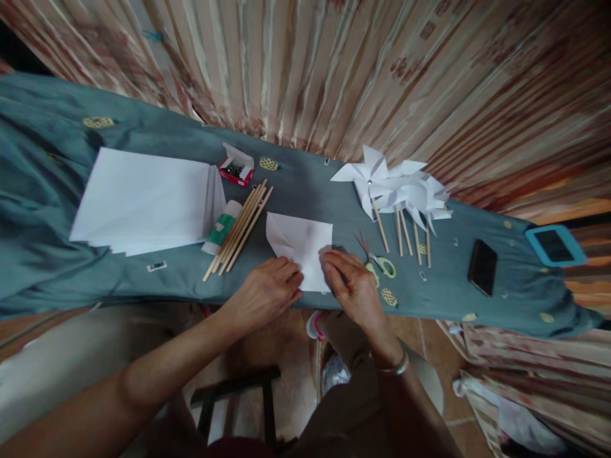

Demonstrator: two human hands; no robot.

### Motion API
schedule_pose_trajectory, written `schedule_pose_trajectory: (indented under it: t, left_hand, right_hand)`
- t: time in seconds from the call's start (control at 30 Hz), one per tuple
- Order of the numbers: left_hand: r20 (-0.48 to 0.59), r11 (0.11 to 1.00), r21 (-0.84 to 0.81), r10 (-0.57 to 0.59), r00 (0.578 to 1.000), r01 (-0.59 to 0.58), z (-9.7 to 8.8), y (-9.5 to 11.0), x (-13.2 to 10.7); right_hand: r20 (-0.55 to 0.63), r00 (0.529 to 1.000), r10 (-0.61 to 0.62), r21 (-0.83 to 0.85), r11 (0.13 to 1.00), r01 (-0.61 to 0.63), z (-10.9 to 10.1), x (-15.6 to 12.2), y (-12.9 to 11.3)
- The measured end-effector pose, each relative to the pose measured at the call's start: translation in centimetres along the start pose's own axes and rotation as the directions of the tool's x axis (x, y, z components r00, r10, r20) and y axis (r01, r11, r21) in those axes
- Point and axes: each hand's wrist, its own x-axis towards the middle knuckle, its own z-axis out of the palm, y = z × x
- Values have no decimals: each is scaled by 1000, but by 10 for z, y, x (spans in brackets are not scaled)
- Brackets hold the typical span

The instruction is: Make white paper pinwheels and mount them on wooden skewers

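A white sheet of paper (305,245) lies on the cloth in front of me, its left side bent or creased. My left hand (274,286) has its fingers closed on the paper's lower left part. At the right edge, my right hand (346,277) pinches the same sheet between thumb and fingers. Close by on the right are scissors (379,261) with pale green handles, blades pointing away. To the left lie several wooden sticks (241,232), next to a green and white glue stick (222,228).
A stack of white paper (143,197) lies at left, near an open red box (237,166) of small dark pieces. Several paper pinwheels (396,181) on sticks rest at the back right. A phone (482,267) and a blue-framed device (556,245) lie far right. A curtain (305,70) hangs behind.
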Motion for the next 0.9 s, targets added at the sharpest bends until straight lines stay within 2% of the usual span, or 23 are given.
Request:
schedule_pose_trajectory:
  t: [0.1,0.27,0.4,0.5,0.7,0.8,0.9]
  left_hand:
    - [-23,999,35,3,1000,-2,5,0,0]
    - [-82,991,117,70,994,-60,4,1,-5]
    - [-86,993,105,66,994,-57,-1,2,-8]
    - [-87,995,89,51,995,-43,-4,1,-9]
    - [-84,997,63,37,996,-32,-4,2,-10]
    - [-49,998,53,36,998,-33,-4,3,-10]
    - [0,999,39,25,1000,-24,-5,5,-9]
  right_hand:
    - [22,1000,-1,15,1000,1,1,0,-1]
    - [31,999,45,87,995,-48,1,0,1]
    - [34,987,160,218,962,-164,1,-1,8]
    - [102,970,220,347,906,-241,-1,-1,14]
    - [335,935,118,583,754,-304,-10,6,14]
    - [351,928,124,621,711,-330,-11,9,11]
    - [346,925,157,609,712,-348,-9,10,11]
